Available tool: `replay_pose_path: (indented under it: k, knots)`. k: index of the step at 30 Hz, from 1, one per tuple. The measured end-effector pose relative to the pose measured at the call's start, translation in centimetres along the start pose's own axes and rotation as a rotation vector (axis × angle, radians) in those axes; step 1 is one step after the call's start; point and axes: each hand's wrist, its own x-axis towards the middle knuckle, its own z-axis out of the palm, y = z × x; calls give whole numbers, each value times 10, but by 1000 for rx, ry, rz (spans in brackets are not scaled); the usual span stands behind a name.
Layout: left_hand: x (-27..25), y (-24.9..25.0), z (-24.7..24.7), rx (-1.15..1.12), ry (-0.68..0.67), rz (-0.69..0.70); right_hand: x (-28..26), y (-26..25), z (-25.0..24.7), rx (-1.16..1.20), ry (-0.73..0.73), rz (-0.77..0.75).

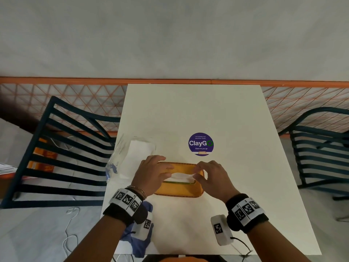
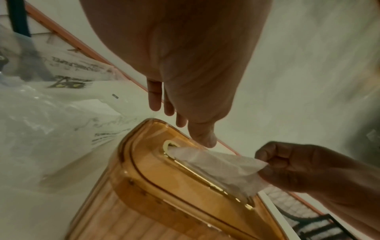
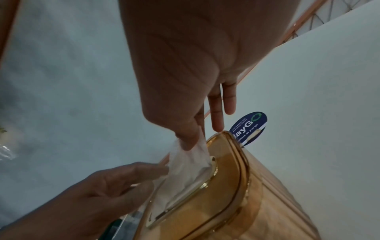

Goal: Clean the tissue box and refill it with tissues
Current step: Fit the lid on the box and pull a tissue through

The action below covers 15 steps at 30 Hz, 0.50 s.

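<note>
At the left edge of the table [image 1: 217,110] lies a clear plastic tissue pack [image 1: 132,156], partly overhanging, with a blue cloth [image 1: 139,241] lower left under the left wrist. Just right of the pack, the left hand [image 1: 151,176] rests on the left end of the amber tissue box [image 1: 179,190]; its thumb seems to touch the tissue [image 1: 182,176], but a true pinch cannot be told. The box sits low in the middle of the head view, lid on, 1 sheet standing out of the slot. It looks rigid, smooth and light, best steadied by its ends. The sheet is thin and tears easily; take it near the slot. Right of centre, the right hand [image 1: 211,176] pinches the tissue's right corner between thumb and forefinger. A round purple sticker [image 1: 201,143] lies above.
</note>
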Motion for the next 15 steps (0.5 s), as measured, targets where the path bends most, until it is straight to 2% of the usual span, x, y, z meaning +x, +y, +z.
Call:
replay_pose_path:
  k: [4, 10, 12, 15]
  knots:
    - [8, 20, 3, 48, -106, 39, 4, -5, 1, -62, -47, -84]
    - [13, 26, 2, 53, -36, 73, 11, -7, 3, -138, -101, -178]
    - [11, 23, -2, 50, -27, 80, 11, -7, 1, -85, -116, -140]
    - [6, 20, -4, 47, -78, 81, 10, -5, -3, 101, -134, -1]
